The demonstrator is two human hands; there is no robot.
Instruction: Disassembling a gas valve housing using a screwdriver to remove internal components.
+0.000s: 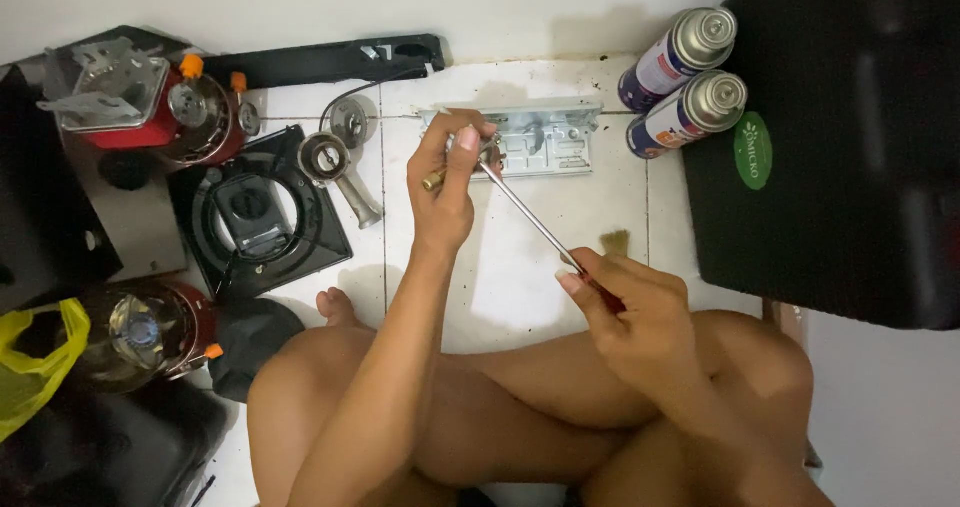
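Brass fitting pinched in your left hand above the floor's far edge; right hand grips the screwdriver, tip at it. Screw-driving step, I judge; next needs steady alignment.

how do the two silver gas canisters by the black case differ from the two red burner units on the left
The silver gas canisters lie side by side, touching, against the black case; the red burner units sit apart, one near the wall, one by the yellow bag. The canisters are slim cylinders; the burners are squat with orange knobs. All lie untouched by both hands.
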